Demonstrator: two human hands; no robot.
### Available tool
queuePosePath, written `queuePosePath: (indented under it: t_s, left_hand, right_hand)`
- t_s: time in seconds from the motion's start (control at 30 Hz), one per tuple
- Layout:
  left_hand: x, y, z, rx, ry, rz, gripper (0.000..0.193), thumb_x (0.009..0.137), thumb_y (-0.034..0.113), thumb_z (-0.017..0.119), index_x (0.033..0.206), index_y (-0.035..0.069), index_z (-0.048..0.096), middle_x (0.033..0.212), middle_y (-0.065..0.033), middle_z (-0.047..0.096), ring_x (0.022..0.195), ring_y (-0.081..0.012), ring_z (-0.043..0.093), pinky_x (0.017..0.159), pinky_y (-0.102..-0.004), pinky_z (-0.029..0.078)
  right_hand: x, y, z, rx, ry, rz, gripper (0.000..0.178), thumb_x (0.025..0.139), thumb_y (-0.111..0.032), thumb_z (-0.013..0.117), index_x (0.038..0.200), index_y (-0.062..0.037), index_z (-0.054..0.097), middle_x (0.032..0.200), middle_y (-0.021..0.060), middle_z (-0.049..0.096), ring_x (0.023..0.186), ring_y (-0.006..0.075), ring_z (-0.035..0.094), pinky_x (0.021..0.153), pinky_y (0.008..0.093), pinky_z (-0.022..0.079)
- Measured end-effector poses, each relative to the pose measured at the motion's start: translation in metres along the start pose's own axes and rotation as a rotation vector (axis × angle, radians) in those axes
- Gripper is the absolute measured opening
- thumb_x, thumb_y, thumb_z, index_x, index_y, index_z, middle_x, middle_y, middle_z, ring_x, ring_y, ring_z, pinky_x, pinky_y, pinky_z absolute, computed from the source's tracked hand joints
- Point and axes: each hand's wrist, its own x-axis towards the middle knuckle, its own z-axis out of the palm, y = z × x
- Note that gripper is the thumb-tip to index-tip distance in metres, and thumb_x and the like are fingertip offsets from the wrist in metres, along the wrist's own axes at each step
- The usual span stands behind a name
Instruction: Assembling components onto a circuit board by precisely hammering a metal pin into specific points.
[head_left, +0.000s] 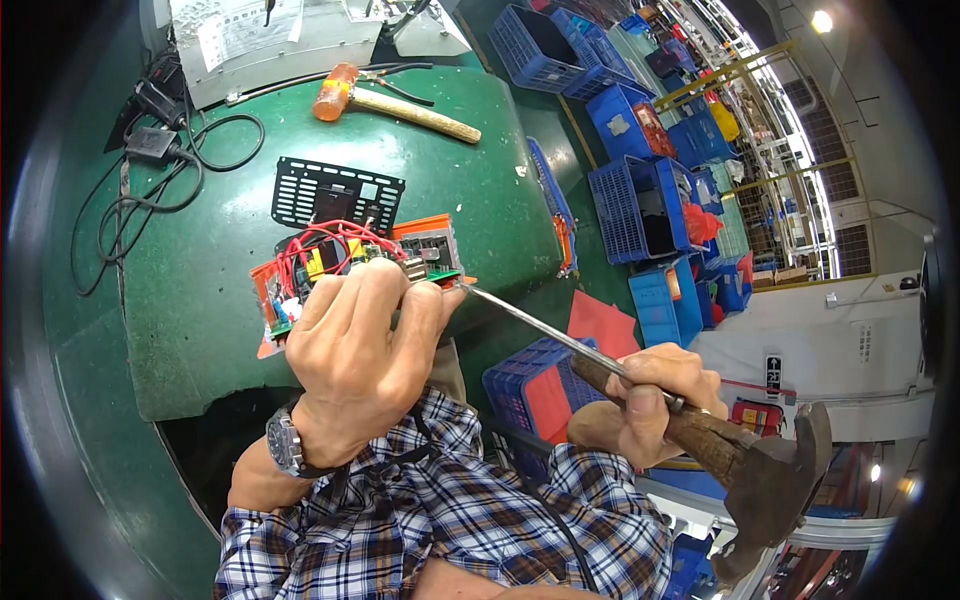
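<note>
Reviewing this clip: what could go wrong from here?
The metal rod has its tip right by the left hand's fingertips at the electronics assembly; a slip might jab them or scrape the board.

The right hand grips both the rod and a hammer, whose heavy head could make the rod harder to steady.

Loose red wires loop up near the left hand and might get snagged.
</note>
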Motion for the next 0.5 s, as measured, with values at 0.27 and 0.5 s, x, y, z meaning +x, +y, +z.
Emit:
queuePosePath:
  t_s: [0.27,0.5]
  left_hand:
    - [0.000,-0.002,0.000,0.019,-0.020,-0.008,0.027,0.078,0.021,0.080,0.074,0.006,0.057,0.075,-0.0047,0.052,0.068,-0.0183,0.057,0.057,-0.0323,0.042]
    - [0.007,-0.002,-0.003,0.054,-0.012,-0.047,0.038,0.075,0.028,0.080,0.100,0.007,0.062,0.082,-0.0055,0.053,0.073,-0.0195,0.058,0.063,-0.0319,0.044]
  right_hand:
    - [0.011,-0.004,0.000,0.001,-0.089,-0.050,0.014,0.082,-0.002,0.065,0.091,0.0090,0.066,0.069,0.0130,0.067,0.055,0.0191,0.064,0.055,0.0276,0.052]
    - [0.023,-0.012,0.016,-0.130,-0.082,-0.118,0.012,0.074,0.005,0.068,0.085,0.0050,0.071,0.067,0.0110,0.068,0.052,0.0189,0.063,0.053,0.0283,0.047]
